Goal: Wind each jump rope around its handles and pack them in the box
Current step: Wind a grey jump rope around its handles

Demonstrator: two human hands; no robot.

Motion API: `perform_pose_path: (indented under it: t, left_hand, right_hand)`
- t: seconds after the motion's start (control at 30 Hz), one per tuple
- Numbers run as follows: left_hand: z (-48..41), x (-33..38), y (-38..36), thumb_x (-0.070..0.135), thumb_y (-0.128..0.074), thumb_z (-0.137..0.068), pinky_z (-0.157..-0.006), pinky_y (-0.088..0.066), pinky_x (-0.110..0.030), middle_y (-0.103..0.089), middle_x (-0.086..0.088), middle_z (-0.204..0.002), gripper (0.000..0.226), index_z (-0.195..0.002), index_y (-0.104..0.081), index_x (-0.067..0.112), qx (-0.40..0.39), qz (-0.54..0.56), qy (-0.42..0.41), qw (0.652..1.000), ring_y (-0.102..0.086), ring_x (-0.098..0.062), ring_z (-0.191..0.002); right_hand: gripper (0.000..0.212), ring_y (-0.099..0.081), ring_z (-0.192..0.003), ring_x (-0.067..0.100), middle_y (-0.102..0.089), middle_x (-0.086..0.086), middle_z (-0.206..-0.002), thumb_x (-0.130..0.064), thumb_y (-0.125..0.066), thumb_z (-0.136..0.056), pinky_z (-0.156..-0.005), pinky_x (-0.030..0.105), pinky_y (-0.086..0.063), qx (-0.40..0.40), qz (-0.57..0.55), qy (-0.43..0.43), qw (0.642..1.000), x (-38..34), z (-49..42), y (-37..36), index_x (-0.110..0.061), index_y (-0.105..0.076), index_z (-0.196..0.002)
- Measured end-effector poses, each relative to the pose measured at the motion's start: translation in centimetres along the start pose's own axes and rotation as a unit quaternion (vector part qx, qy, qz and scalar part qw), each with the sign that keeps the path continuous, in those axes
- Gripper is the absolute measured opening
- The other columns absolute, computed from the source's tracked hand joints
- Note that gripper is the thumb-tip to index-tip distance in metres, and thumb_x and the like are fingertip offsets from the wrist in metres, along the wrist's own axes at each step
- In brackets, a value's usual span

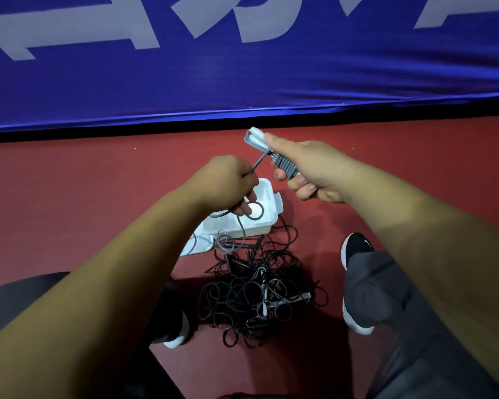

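Observation:
My right hand [308, 168] grips a pair of white jump rope handles [255, 136] held together, with several turns of grey rope [284, 165] wound round them. My left hand [228, 182] pinches the free length of that grey rope, which runs taut up to the handles and hangs down in a loop over the white box [264, 226]. The open white box stands on the red floor below my hands. A tangled pile of black and grey jump ropes [257, 295] lies on the floor in front of the box.
A blue banner [242, 76] with white lettering runs across the back above the red floor [84, 197]. My black shoe with a white sole [355, 251] is right of the pile, another shoe [176, 332] at its left. The box's white lid [199, 243] lies beside it.

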State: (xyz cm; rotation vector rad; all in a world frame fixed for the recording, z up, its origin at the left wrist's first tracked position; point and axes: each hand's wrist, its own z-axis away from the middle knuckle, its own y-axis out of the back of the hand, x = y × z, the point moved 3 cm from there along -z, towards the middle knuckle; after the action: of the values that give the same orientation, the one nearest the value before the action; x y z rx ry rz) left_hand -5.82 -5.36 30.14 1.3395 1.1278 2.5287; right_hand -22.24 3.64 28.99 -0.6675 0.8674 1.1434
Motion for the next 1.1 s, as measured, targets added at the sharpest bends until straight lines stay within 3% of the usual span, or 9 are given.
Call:
perform_pose_path:
  t: [0.2,0.3,0.47,0.57,0.63,0.8,0.97,1.03,1.1]
  left_hand:
    - [-0.1,0.2,0.4,0.017,-0.058,-0.108,-0.089,-0.064,-0.045,-0.078,-0.019,-0.105,0.021,-0.110,-0.068,-0.002,0.009,0.272,0.014,0.962,-0.077,-0.032,-0.093]
    - [-0.2,-0.1,1.1,0.016,-0.072,-0.098,-0.101,-0.059,-0.044,-0.079,-0.016,-0.104,0.015,-0.105,-0.075,0.004,0.017,0.321,-0.008,0.947,-0.076,-0.031,-0.104]
    - [0.2,0.0,1.5,0.028,-0.087,-0.085,-0.089,-0.063,-0.043,-0.080,-0.004,-0.082,0.018,-0.088,-0.081,0.012,0.073,0.093,-0.052,0.992,-0.078,-0.020,-0.081]
    - [0.2,0.1,0.7,0.042,-0.080,-0.090,-0.073,-0.060,-0.043,-0.075,0.003,-0.066,0.033,-0.073,-0.073,0.015,0.087,-0.066,-0.069,0.992,-0.074,-0.019,-0.064]
    - [0.2,-0.1,0.1,0.037,-0.070,-0.099,-0.066,-0.061,-0.045,-0.073,-0.001,-0.061,0.033,-0.078,-0.067,0.012,0.083,-0.066,-0.058,0.993,-0.072,-0.021,-0.055]
    - [-0.2,-1.3,-0.7,0.027,-0.062,-0.106,-0.050,-0.062,-0.046,-0.070,-0.020,-0.070,0.030,-0.093,-0.062,0.001,0.099,0.054,-0.002,0.994,-0.071,-0.036,-0.050]
    - [-0.7,-1.5,-1.5,0.016,-0.055,-0.109,-0.068,-0.063,-0.041,-0.073,-0.016,-0.084,0.018,-0.098,-0.065,0.005,0.052,0.205,-0.031,0.977,-0.074,-0.027,-0.068]
    - [-1.0,-1.3,-1.5,0.013,-0.053,-0.110,-0.066,-0.055,-0.030,-0.070,-0.007,-0.084,0.017,-0.105,-0.068,0.008,0.036,0.272,-0.053,0.960,-0.062,-0.017,-0.065]
    - [-1.2,-1.2,-1.3,0.012,-0.051,-0.110,-0.058,-0.041,-0.026,-0.065,-0.004,-0.084,0.018,-0.112,-0.069,0.008,0.024,0.336,-0.070,0.939,-0.042,-0.013,-0.059]
  right_hand:
    - [0.047,-0.026,-0.050,0.008,-0.058,0.000,-0.076,-0.066,-0.064,-0.097,-0.043,0.020,-0.016,0.046,-0.082,0.002,0.996,-0.5,-0.5,0.6,-0.021,-0.062,-0.110]
    - [0.045,-0.025,-0.050,0.008,-0.058,0.001,-0.076,-0.062,-0.065,-0.098,-0.041,0.020,-0.017,0.042,-0.093,-0.002,0.995,-0.7,-0.5,0.8,-0.018,-0.060,-0.105]
    - [0.036,-0.028,-0.051,0.011,-0.060,0.005,-0.080,-0.050,-0.067,-0.099,-0.045,0.022,-0.019,0.032,-0.087,0.008,0.996,-1.1,0.0,0.4,-0.016,-0.062,-0.107]
    - [0.035,-0.031,-0.051,0.012,-0.060,0.005,-0.081,-0.048,-0.065,-0.100,-0.047,0.023,-0.020,0.009,-0.069,0.007,0.998,-0.9,0.0,0.2,-0.015,-0.061,-0.113]
    - [0.035,-0.032,-0.052,0.013,-0.061,0.004,-0.080,-0.048,-0.064,-0.102,-0.047,0.024,-0.021,-0.018,-0.061,0.003,0.998,-0.9,0.1,0.1,-0.016,-0.060,-0.116]
    - [0.042,-0.055,-0.062,0.018,-0.067,0.009,-0.088,-0.053,-0.062,-0.103,-0.056,0.032,-0.046,-0.069,-0.013,-0.017,0.997,-0.9,0.5,0.2,-0.012,-0.063,-0.113]
    - [0.039,-0.065,-0.068,0.018,-0.068,0.005,-0.082,-0.053,-0.059,-0.105,-0.070,0.040,-0.062,-0.019,-0.059,-0.037,0.997,-1.2,0.5,0.6,-0.015,-0.067,-0.108]
    - [0.036,-0.057,-0.059,0.012,-0.063,0.000,-0.075,-0.055,-0.056,-0.106,-0.053,0.030,-0.056,-0.008,-0.095,-0.063,0.993,-1.3,0.6,0.8,-0.019,-0.062,-0.103]
    - [0.037,-0.045,-0.052,0.007,-0.058,-0.003,-0.072,-0.060,-0.056,-0.104,-0.038,0.019,-0.037,-0.004,-0.110,-0.070,0.992,-1.4,0.6,0.9,-0.023,-0.057,-0.100]
